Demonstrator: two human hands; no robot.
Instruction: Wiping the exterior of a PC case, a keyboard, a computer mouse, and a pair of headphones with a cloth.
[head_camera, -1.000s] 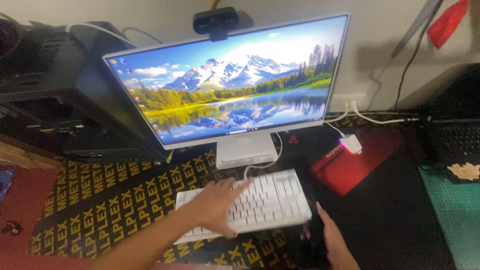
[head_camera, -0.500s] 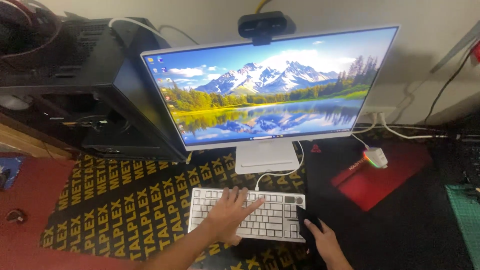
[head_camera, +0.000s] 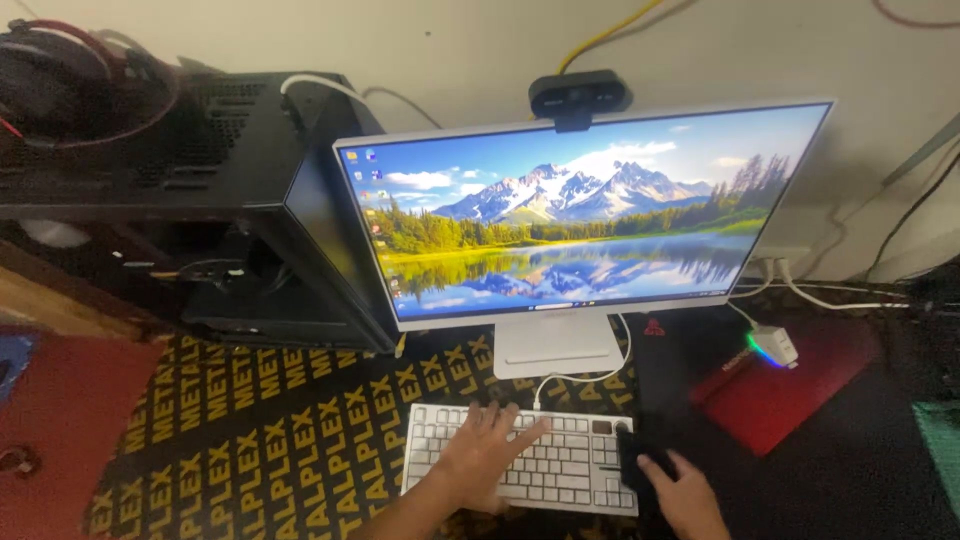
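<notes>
Keyboard-positioning step: left hand (head_camera: 483, 452) lies flat, fingers released, on the white keyboard (head_camera: 560, 465) at six o'clock below the monitor (head_camera: 580, 215); right hand (head_camera: 690, 497) touches its right end, grip indiscernible; squaring it seems next.

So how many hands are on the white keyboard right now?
1. The left hand lies flat on the keys of the white keyboard. The right hand is off its right end, on a small dark object beside it.
</notes>
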